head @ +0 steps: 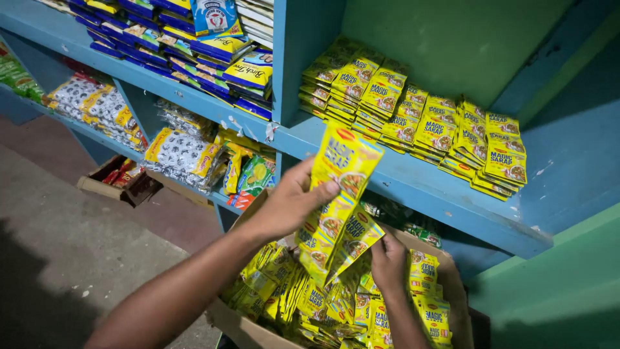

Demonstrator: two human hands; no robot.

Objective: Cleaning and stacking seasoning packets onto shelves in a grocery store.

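Landmark: a blue wooden shelf (413,184) is taken as the reference for every place below.
Left hand: the left hand (287,203) is seen just in front of the shelf's edge, closed around a strip of yellow sachets (339,194), the thumb pressed across the strip's face.
Strip: the strip is held upright, its top sachet raised against the shelf's front edge and its lower sachets hanging down below the shelf.
Right hand: the right hand (389,262) is placed below the shelf, its back turned to the camera, fingers curled at the strip's lower end; whether that end is actually pinched cannot be told.
Box: an open cardboard box (242,326) is set below the shelf, filled with more yellow sachets in loose heaps; both forearms are extended over it.
Stocked rows: stacks of yellow sachets (420,123) are laid in overlapping rows on top of the shelf, to the right of its upright divider.
Neighbouring goods: blue and yellow packets (223,55) are piled left of the divider, on the same shelf level.
Lower level: patterned white packets (184,152) are stored under the shelf, to the left of the box.
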